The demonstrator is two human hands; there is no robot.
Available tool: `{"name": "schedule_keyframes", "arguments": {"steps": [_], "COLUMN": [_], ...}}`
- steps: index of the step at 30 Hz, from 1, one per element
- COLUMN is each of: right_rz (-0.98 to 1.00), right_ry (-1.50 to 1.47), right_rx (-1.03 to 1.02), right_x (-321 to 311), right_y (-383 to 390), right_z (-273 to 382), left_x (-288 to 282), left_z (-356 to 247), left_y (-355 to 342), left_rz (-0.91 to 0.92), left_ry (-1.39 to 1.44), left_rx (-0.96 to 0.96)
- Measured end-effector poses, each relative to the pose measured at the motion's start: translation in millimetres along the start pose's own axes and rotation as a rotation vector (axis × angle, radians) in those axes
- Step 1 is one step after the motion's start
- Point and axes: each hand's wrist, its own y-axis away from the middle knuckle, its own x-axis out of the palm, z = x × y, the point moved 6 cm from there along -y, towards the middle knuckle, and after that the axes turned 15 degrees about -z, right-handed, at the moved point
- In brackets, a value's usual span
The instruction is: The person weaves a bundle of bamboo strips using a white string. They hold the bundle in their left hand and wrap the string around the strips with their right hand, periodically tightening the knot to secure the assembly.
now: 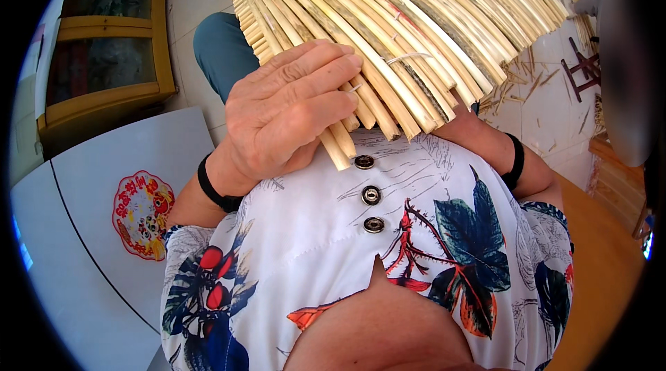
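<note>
A mat of pale yellow plant stalks (444,17) lies across my lap, laid side by side in a fan, with their cut ends toward me. A thin white string (408,57) loops around some of the stalks near those ends. My left hand (288,104) is closed over the near left edge, its fingers bent on top of the end stalks and pressing them together. My right hand goes under the mat at the near right, so its fingers are hidden; only the wrist and forearm (485,145) show.
Broken stalk pieces (531,87) litter the tiled floor at the right, near a small dark red stool (583,69). A yellow-framed glass cabinet (104,59) and a pale grey-blue panel (83,184) with a red sticker (143,215) stand at the left.
</note>
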Motion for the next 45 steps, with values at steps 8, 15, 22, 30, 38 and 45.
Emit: {"name": "schedule_keyframes", "arguments": {"steps": [8, 15, 22, 30, 38, 45], "right_rz": [-0.011, -0.014, -0.013, -0.008, 0.154, 0.444], "right_ry": [-0.022, -0.03, -0.038, -0.054, 0.124, 0.044], "right_rx": [0.015, 0.021, 0.034, 0.063, 0.116, 0.739], "right_x": [-0.3, -1.2, -0.4, -2.3, -9.4, -13.7], "right_y": [-1.2, -2.4, -3.1, -5.4, -25.0, -17.2], "right_z": [-0.8, -2.2, -4.4, -5.3, 3.3, -6.6], "left_x": [-0.1, 0.0, -0.9, -1.4, 0.1, 8.9], "left_z": [-0.2, -0.3, -0.7, -0.5, 4.8, 3.2], "left_y": [-1.4, -2.7, -3.4, -3.7, -4.7, -9.8], "left_rz": [-0.001, -0.013, -0.021, -0.03, 0.013, -0.02], "left_ry": [-0.013, -0.013, -0.016, -0.014, 0.0, -0.078], "left_rx": [-0.006, -0.003, -0.012, -0.011, -0.037, -0.091]}}
